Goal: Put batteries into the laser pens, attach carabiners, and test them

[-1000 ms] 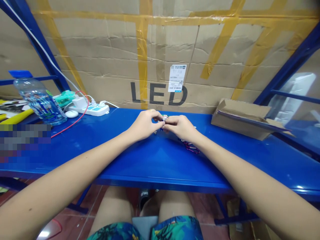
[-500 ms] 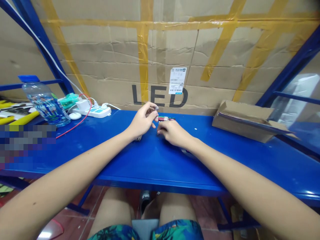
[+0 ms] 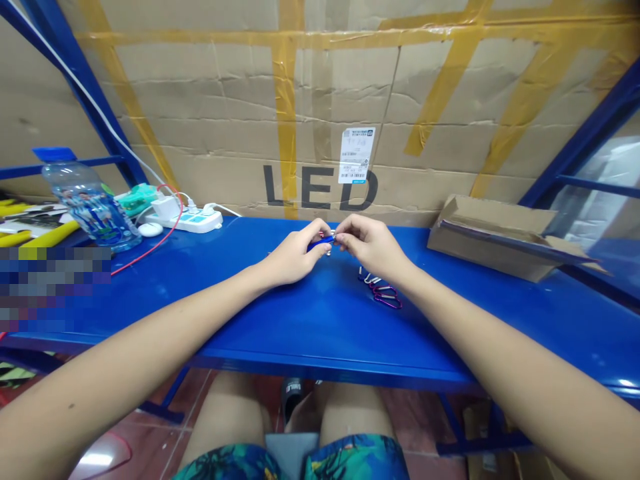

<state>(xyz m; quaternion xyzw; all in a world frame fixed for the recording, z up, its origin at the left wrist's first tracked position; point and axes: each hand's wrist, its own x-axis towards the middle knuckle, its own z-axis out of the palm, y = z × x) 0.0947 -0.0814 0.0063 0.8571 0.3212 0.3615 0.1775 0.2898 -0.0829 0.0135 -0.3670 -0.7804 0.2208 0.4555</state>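
Observation:
Near the back middle of the blue table (image 3: 300,327), my left hand (image 3: 295,255) is closed on a small blue cylinder-like item (image 3: 321,243). The fingertips of my right hand (image 3: 367,241) pinch together at its right end; what lies between them is too small to name. Behind the fingers, a few small reddish and shiny items show in part. Several carabiners (image 3: 384,292), silver, pink and purple, lie on the table beside my right wrist.
At the left are a water bottle (image 3: 89,203), a white power strip (image 3: 197,221) with a red cable, and yellow-handled tools (image 3: 55,235). An open cardboard box (image 3: 493,243) sits at the right. A large taped carton (image 3: 225,113) stands behind the table.
Both hands have come together, with the blue item now in my left hand. My right hand has moved up from the table, and the carabiners by its wrist have come into view.

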